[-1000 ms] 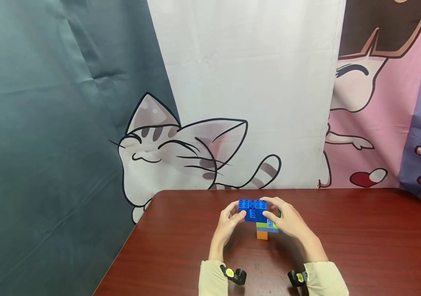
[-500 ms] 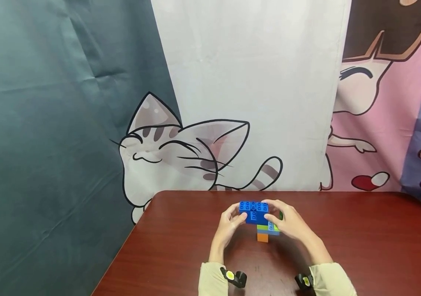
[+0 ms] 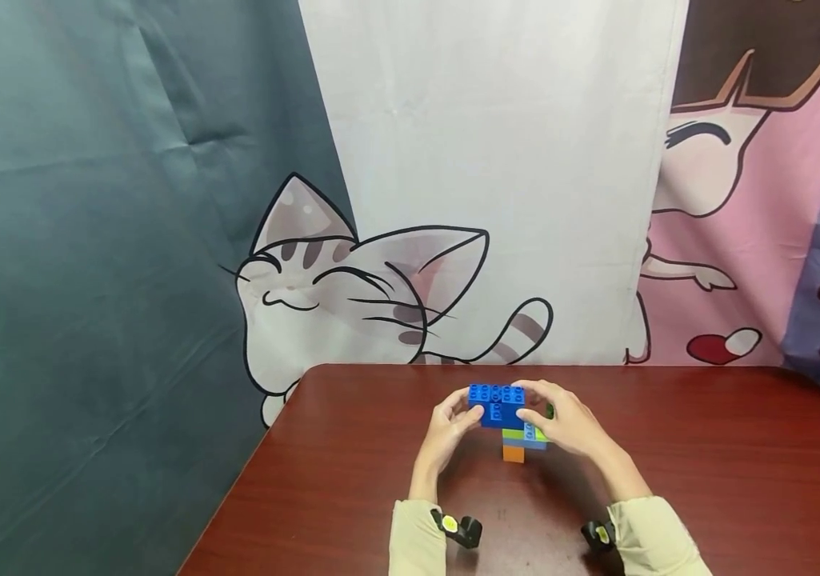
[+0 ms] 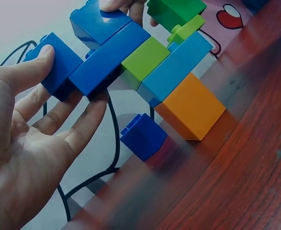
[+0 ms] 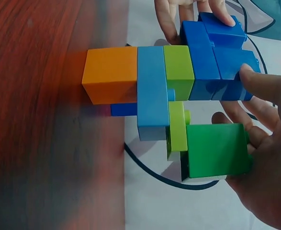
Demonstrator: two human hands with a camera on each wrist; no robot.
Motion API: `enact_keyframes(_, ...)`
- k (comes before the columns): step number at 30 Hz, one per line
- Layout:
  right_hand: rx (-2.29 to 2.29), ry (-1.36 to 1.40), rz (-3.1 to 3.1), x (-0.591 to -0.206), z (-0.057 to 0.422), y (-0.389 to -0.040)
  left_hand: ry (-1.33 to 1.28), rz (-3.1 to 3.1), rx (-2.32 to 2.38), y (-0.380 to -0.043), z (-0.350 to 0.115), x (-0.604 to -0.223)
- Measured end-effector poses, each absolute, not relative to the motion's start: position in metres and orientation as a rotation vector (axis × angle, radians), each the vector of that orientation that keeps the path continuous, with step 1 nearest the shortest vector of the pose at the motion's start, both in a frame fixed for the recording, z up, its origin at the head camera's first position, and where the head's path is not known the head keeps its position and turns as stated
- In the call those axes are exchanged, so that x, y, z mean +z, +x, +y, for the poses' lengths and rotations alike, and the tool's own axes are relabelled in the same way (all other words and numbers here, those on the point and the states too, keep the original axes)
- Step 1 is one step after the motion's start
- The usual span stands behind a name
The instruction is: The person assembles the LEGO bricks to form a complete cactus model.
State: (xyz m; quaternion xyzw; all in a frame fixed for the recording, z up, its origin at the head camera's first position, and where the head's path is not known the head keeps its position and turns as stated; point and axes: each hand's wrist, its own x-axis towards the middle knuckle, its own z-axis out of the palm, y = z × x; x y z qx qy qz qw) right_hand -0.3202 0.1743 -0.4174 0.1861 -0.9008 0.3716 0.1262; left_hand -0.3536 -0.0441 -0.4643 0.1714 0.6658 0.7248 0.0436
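Note:
A toy building-brick structure stands on the table, its orange brick (image 4: 193, 108) lowest. Above that come a light-blue brick (image 5: 153, 91), a lime brick (image 4: 145, 60) and a long blue brick (image 4: 111, 60). Two blue bricks sit side by side on top. My left hand (image 3: 446, 432) pinches the left blue brick (image 4: 63, 64), thumb in front and fingers behind and below. The right blue brick (image 5: 236, 72) is pinched by my right hand (image 3: 570, 420). Beside that hand's fingers, a green brick (image 5: 217, 151) rests on a thin lime brick (image 5: 177, 129).
Another blue brick (image 4: 145, 136) stands on the table behind the structure, hidden in the head view. The reddish-brown wooden table (image 3: 352, 464) reaches back to a printed cloth backdrop (image 3: 561, 160). Black straps (image 3: 458, 528) are on both wrists.
My right forearm and sleeve have swung slightly outward to the right. Both hands stay on the same blue bricks, and the head view has shifted a little.

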Motion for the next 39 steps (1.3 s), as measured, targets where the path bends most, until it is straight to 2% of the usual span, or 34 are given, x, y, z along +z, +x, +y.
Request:
enact_keyframes(11, 1.026, 0.608, -2.686, -0.410, 0.185, -0.324, 0.513, 1.947, 2.323, -0.359, -0.042, -0.469)
enact_keyframes(21, 1.131, 0.637, -2.701, -0.412, 0.183, -0.333, 0.151, 2.111, 2.481, -0.368, -0.045, -0.493)
enact_keyframes(24, 1.169, 0.619, -2.723, -0.415, 0.185, -0.334, 0.074, 2.291, 2.421, -0.372, -0.043, -0.506)
enact_keyframes(28, 1.211, 0.596, -2.731, -0.417, 0.188, -0.334, 0.097, 2.565, 2.255, -0.381, -0.037, -0.515)
enact_keyframes(39, 1.263, 0.564, -2.712, -0.423, 0.189, -0.337, 0.116, 3.071, 1.546, -0.400, -0.017, -0.512)
